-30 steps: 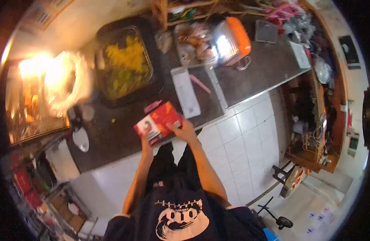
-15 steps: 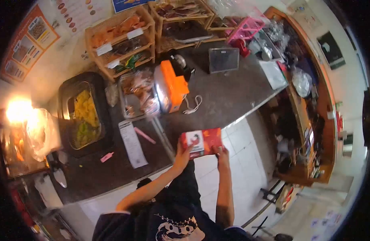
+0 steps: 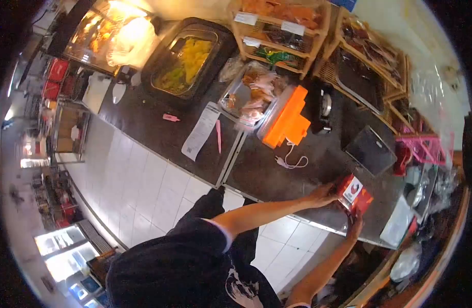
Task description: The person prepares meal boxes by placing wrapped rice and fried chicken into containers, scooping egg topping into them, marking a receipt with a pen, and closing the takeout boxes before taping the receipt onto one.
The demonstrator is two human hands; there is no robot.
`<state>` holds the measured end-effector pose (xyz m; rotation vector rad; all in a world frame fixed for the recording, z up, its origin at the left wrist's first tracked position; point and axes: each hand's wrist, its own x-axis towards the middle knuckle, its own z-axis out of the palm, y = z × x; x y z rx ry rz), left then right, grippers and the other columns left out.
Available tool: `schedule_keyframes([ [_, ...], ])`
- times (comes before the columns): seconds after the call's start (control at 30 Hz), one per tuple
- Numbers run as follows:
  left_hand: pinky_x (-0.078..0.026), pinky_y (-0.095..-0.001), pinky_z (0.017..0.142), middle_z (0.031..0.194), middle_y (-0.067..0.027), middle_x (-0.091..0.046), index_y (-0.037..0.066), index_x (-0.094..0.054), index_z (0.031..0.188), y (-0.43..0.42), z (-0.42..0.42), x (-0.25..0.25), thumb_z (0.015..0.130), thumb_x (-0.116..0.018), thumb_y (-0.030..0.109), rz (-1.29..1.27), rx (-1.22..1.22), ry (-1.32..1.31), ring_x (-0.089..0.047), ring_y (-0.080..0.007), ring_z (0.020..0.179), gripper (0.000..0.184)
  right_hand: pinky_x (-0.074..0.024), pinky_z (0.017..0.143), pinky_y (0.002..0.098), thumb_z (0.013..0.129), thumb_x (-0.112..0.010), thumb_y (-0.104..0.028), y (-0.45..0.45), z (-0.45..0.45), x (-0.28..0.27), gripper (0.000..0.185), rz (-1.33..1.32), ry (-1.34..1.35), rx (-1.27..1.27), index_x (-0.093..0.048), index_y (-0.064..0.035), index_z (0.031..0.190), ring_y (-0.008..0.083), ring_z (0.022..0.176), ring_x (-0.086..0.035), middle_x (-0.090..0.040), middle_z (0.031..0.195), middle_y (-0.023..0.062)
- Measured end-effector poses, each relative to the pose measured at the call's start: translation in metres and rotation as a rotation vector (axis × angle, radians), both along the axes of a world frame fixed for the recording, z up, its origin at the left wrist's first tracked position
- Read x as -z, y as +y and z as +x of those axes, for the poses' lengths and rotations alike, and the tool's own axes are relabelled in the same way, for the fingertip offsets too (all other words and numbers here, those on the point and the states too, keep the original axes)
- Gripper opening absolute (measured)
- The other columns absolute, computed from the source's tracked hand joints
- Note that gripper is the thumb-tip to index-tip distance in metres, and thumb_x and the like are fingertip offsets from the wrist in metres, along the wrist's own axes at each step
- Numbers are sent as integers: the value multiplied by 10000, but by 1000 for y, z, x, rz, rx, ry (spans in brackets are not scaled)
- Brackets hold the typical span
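Note:
A red box (image 3: 363,199) with a white printed label is between my two hands, over the right part of the dark counter near its front edge. My left hand (image 3: 322,196) grips its left side, fingers closed against it. At the lower edge, my right hand (image 3: 355,225) is closed on the same box; some of its fingers are hidden. Just behind the box lies a dark flat tablet-like screen (image 3: 370,150). An orange-and-clear device (image 3: 290,119) with a white cable (image 3: 292,160) sits farther left on the counter.
Left on the counter (image 3: 164,136) are a black tray of yellow and green food (image 3: 192,61), a paper slip (image 3: 201,131) and pink pens. Wooden racks (image 3: 318,56) of packets line the back. A pink basket (image 3: 431,149) and plastic bags crowd the right end.
The view has turned, so the counter appears rotated. Both hands have carried the red box from the counter's front edge to the right, near the dark screen.

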<state>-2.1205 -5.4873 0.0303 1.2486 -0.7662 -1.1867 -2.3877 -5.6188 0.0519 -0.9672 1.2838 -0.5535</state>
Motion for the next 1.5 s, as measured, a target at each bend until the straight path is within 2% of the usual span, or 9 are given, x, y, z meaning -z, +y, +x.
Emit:
schedule_keyframes([
  [0.17, -532, -438, 743, 842, -133, -703, 59, -729, 946, 186, 166, -56, 802, -706, 121, 213, -528, -674, -680, -314, 797, 159, -327, 1146, 501, 791, -810, -449, -7, 22, -49, 1014, -871, 527, -254, -274, -60, 1558, 347, 1451, -325, -308, 1591, 182],
  [0.27, -442, -492, 951, 1144, -207, -626, 18, -613, 1171, 313, 282, -11, 732, -723, 143, 765, -1078, -1238, -573, -385, 1103, 469, -246, 1185, 537, 703, -867, -447, 6, 93, -104, 1231, -874, 831, -864, -102, -96, 1601, 411, 1505, -181, -133, 1646, 213],
  [0.4, -390, -540, 1062, 1373, -239, -525, 39, -419, 1456, 372, 364, -21, 650, -856, 488, 1316, -760, -961, -434, -426, 1321, 1021, -225, 1176, 572, 484, -970, -280, 1, 128, -67, 1302, -1183, 1050, -1021, -250, -49, 1544, 409, 1434, -305, -334, 1548, 189],
  [0.53, -544, -474, 781, 951, -242, -721, -24, -665, 1137, 429, 383, 47, 712, -822, 394, 945, -629, -665, -693, -440, 887, 616, -301, 1102, 615, 515, -889, -316, 14, 161, -116, 1233, -965, 1165, -1072, -249, -87, 1544, 446, 1289, -428, -459, 1360, 233],
  [0.7, -535, -417, 776, 990, -227, -709, -41, -635, 1154, 456, 284, 46, 804, -710, 114, 665, -819, -741, -693, -370, 841, 389, -273, 1126, 615, 471, -896, -261, 9, 146, -100, 1229, -1038, 1112, -959, -283, -68, 1518, 430, 1290, -420, -469, 1329, 226],
  [0.87, -537, -304, 748, 993, -109, -718, -26, -629, 1186, 342, 117, -136, 908, -645, 23, 496, -642, -562, -650, -137, 861, 283, -360, 1043, 565, 493, -922, -293, 19, 95, -116, 1154, -921, 974, -646, -319, -22, 1439, 443, 1244, -447, -478, 1315, 250],
  [1.13, -535, -357, 816, 1093, -174, -698, 26, -478, 1383, 34, -33, -238, 918, -655, 44, 47, -245, -484, -682, -220, 945, 498, -421, 1015, 546, 462, -918, -206, 49, -62, -146, 1181, -586, 741, -474, -296, 31, 1437, 446, 1174, -477, -484, 1280, 251],
  [1.33, -510, -365, 908, 1173, -133, -664, 28, -541, 1326, -3, -106, -84, 890, -730, 142, 346, -144, -23, -637, -209, 1056, 489, -386, 1059, 541, 470, -900, -213, 48, -119, -161, 1176, -540, 850, -462, -296, 15, 1453, 453, 1213, -461, -471, 1309, 245],
  [1.5, -544, -377, 809, 1002, -103, -715, 44, -616, 1225, 18, -122, -6, 878, -729, 168, 463, -134, -253, -677, -195, 895, 385, -354, 1045, 587, 550, -866, -256, 15, -51, -185, 1101, -685, 902, -652, -331, -27, 1485, 443, 1250, -458, -463, 1375, 272],
])
